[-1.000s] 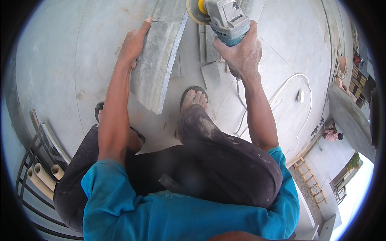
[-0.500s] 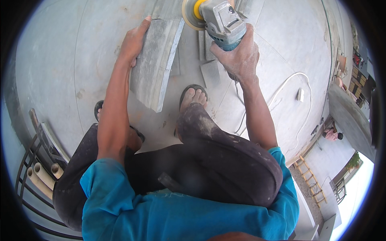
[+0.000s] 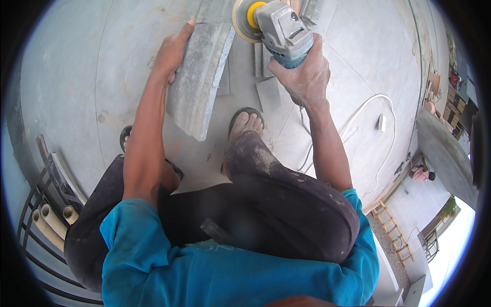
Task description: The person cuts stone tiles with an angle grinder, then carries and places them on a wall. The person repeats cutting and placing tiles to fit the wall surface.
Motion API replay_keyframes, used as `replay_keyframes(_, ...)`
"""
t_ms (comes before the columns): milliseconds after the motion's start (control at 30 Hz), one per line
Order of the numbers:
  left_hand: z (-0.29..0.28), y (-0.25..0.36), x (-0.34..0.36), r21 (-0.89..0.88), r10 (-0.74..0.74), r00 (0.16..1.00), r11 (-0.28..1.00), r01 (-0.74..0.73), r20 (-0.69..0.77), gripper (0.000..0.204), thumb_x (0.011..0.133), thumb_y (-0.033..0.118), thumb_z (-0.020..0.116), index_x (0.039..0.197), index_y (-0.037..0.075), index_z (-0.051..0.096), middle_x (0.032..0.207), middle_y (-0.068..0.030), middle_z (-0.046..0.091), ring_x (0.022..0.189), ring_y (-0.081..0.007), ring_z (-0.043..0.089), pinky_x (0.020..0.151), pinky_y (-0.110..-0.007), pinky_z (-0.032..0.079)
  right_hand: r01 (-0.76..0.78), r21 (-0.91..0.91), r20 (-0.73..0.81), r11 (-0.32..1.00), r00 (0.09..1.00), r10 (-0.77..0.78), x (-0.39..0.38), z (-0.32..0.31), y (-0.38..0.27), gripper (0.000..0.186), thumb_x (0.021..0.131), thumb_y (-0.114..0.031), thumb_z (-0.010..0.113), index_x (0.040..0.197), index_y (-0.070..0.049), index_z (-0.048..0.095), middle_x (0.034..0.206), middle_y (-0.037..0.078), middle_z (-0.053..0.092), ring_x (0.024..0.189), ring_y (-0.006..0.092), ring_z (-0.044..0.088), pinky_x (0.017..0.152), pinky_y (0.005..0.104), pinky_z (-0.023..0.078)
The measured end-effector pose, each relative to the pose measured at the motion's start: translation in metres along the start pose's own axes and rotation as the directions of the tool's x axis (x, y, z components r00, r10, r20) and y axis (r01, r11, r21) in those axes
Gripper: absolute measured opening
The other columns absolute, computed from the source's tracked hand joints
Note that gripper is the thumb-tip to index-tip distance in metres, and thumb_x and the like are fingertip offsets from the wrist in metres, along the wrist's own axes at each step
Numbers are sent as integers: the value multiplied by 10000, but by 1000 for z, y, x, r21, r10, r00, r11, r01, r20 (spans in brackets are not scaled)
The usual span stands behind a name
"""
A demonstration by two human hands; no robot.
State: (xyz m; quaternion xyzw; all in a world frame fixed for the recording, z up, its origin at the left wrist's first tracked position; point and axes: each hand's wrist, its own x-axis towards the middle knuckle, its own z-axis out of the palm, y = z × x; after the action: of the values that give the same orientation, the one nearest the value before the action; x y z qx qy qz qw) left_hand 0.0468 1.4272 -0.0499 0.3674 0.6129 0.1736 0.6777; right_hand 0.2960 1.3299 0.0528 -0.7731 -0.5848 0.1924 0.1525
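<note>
My left hand (image 3: 171, 55) grips the left edge of a long grey concrete moulding (image 3: 199, 77), its thumb lying along the top. The moulding stands tilted over the floor, and its pale cut edge faces right. In my right hand (image 3: 305, 77) is an angle grinder (image 3: 285, 31), fingers wrapped round its dusty blue-green body. The grinder's disc (image 3: 247, 19), with a yellow centre, sits just right of the moulding's upper part; whether they touch I cannot tell. White dust coats my right hand.
Flat grey offcuts (image 3: 268, 93) lie on the floor beyond my right foot (image 3: 247, 124). A white cable (image 3: 391, 110) loops across the floor at right. Pipes (image 3: 48, 222) and a black metal railing (image 3: 31, 245) stand at lower left. Far right are a bamboo ladder (image 3: 394, 230) and another person (image 3: 422, 175).
Very little differs. The whole view has shifted slightly, and both hands keep the same holds on the moulding and the angle grinder.
</note>
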Motion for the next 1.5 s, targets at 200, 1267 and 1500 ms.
replay_keyframes(200, -1, -4, 5, -4, 38, 999, 999, -39, -18, 838, 932, 693, 554, 1238, -81, 652, 1172, -200, 673, 1083, -260, 617, 953, -365, 461, 20, -4, -10, 1000, 1000, -20, -1, 0, 3, 741, 708, -316, 819, 1258, -1, 436, 993, 200, 715, 861, 349, 736, 789, 426, 584)
replay_keyframes(1267, 2, 0, 0, -16, 17, 1000, 1000, -17, -5, 847, 925, 697, 559, 1240, -84, 648, 1184, -203, 664, 1102, -259, 612, 954, -363, 462, -38, 4, 39, 999, 999, 38, -5, -4, 0, 766, 712, -335, 806, 1287, 6, 431, 1015, 201, 711, 895, 340, 738, 808, 431, 584)
replay_keyframes(1500, 1, -3, 2, -7, 10, 1000, 1000, -10, -14, 847, 914, 707, 567, 1230, -74, 658, 1171, -205, 670, 1103, -265, 615, 946, -365, 469, -5, -4, 13, 1000, 1000, 5, -5, 0, 0, 749, 697, -319, 816, 1268, -6, 445, 1001, 199, 709, 886, 347, 732, 790, 432, 578)
